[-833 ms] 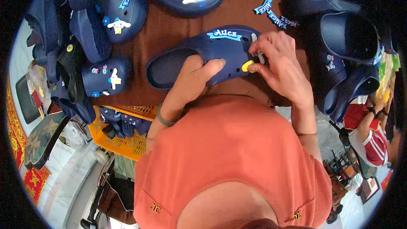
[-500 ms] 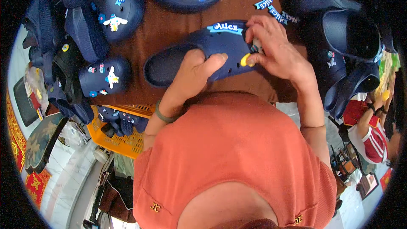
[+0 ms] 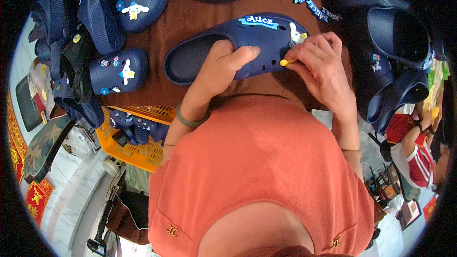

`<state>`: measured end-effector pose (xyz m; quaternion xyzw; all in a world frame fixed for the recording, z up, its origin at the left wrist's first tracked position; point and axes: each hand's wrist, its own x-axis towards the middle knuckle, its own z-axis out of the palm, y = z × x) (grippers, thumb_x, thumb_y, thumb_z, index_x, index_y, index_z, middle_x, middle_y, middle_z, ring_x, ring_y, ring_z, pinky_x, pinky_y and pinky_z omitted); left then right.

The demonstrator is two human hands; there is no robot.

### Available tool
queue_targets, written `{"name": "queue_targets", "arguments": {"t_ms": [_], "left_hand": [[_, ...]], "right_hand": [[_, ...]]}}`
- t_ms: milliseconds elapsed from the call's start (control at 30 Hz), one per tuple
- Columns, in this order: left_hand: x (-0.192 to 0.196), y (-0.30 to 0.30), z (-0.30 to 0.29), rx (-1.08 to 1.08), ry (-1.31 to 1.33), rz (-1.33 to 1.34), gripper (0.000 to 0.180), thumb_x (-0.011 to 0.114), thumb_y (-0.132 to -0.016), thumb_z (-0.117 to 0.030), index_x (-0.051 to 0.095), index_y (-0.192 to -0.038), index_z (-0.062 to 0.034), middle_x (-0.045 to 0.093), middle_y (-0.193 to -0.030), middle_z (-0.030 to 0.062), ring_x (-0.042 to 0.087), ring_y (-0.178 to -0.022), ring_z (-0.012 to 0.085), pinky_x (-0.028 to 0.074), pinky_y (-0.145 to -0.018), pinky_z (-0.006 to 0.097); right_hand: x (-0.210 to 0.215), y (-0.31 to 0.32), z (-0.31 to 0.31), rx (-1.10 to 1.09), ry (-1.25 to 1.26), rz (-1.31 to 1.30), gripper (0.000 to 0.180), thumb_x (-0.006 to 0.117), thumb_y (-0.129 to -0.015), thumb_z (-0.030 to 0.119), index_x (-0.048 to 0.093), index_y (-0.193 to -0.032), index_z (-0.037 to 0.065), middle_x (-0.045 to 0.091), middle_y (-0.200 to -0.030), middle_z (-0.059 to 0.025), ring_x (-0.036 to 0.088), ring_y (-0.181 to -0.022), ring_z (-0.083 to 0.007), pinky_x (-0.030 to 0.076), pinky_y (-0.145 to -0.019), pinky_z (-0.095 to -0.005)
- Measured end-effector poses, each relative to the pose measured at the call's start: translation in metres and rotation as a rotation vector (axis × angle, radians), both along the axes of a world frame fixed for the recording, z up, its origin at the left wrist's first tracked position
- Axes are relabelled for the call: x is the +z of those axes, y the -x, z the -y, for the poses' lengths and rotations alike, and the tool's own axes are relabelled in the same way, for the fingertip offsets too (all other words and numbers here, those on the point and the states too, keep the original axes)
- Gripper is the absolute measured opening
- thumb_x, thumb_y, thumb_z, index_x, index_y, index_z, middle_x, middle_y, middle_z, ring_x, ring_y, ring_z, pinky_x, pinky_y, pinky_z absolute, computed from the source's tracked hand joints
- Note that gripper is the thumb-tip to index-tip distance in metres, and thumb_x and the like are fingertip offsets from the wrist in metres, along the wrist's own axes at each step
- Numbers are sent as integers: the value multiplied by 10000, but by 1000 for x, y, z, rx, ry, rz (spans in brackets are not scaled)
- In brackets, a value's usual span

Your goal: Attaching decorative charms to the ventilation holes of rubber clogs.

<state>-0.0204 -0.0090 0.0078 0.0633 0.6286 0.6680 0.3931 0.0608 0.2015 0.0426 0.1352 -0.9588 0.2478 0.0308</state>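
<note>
A dark blue clog [image 3: 267, 43] lies on the brown table with its toe to the right. My left hand [image 3: 216, 69] grips it around the near side of its opening, the thumb on the upper. Between the thumb and fingers of my right hand [image 3: 323, 64] is a small yellow shoe charm [image 3: 285, 62], held edge-on beside the holes at the near side of the toe. A blue banner charm [image 3: 259, 21] sits on the clog's far side. At the toe tip a white long-eared charm [image 3: 297, 33] is partly covered by my right fingers.
Decorated blue clogs [image 3: 143, 7] stand at the far left, with a smaller clog [image 3: 119, 78] nearer. Loose banner charms [image 3: 312, 7] lie at the far right, near more clogs [image 3: 397, 38]. An orange basket [image 3: 128, 154] holds clogs below. Another person's arm [image 3: 409, 138] shows at right.
My right hand has shifted slightly right and off the toe, uncovering the white charm. The yellow charm has turned edge-on near the holes. My left hand keeps its grip.
</note>
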Motion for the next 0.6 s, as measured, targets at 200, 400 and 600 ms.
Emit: {"name": "queue_targets", "arguments": {"t_ms": [200,400,600], "left_hand": [[-1,1,0,-8,-26,17,320,582,-828,-217,660,-1014,31,675,-908,73,640,-778,152,509,-722,280],[6,0,-2,-58,-69,8,330,574,-849,-209,640,-1064,33,655,-967,66,582,-859,129,475,-783,282],[4,-2,0,-46,27,134,333,601,-809,-198,654,-1044,32,625,-1118,122,575,-1023,199,437,-927,318]], "right_hand": [[-26,-18,-1,-174,145,-52,167,715,-774,172,662,-919,109,607,-949,-35,534,-956,-247,352,-862,-399],[-18,-3,-9,-144,139,-25,198,736,-736,179,658,-906,114,592,-999,-59,519,-1007,-278,364,-881,-407],[-22,17,-18,-3,67,-173,221,748,-611,266,633,-755,144,598,-785,-36,581,-812,-285,436,-696,-442]]}}
